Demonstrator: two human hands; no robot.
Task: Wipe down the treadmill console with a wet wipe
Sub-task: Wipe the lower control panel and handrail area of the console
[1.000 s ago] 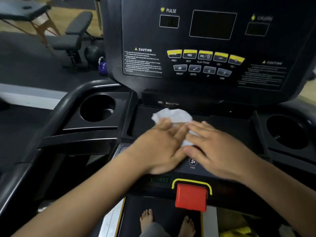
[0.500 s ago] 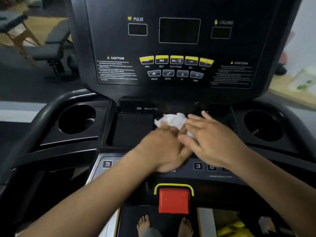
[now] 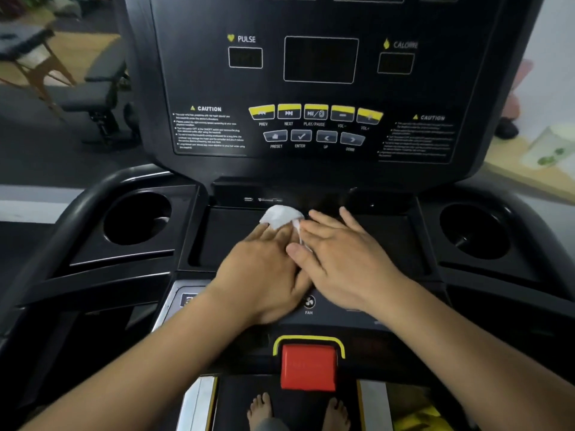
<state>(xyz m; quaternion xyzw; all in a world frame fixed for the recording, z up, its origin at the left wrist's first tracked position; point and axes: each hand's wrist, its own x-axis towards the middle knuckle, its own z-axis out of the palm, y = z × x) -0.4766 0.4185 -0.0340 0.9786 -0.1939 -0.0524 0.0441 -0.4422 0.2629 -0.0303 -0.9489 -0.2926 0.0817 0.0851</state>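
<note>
Wiping: the left hand (image 3: pixel 264 275) and right hand (image 3: pixel 345 262) lie side by side on the shallow tray (image 3: pixel 389 237) of the treadmill console (image 3: pixel 202 73), straight above the red button (image 3: pixel 308 367).
Left hand: flat, fingers straight and together, pressing down on the wipe (image 3: pixel 280 216).
Right hand: flat too, fingers slightly spread, its thumb touching the left hand's edge.
Wipe: white and crumpled, showing past the left fingertips and between the two hands, farther from the red button than either hand.
Fan key (image 3: pixel 309 302): just above the red button, between the wrists.
Cup holders: left cup holder (image 3: pixel 137 217) up and left of the red button, right cup holder (image 3: pixel 474 230) up and right, both well apart from the hands.
Yellow keys (image 3: pixel 315 112): a row high above the red button.
Feet (image 3: pixel 259 407): bare, below the red button on the belt (image 3: pixel 298 409).
</note>
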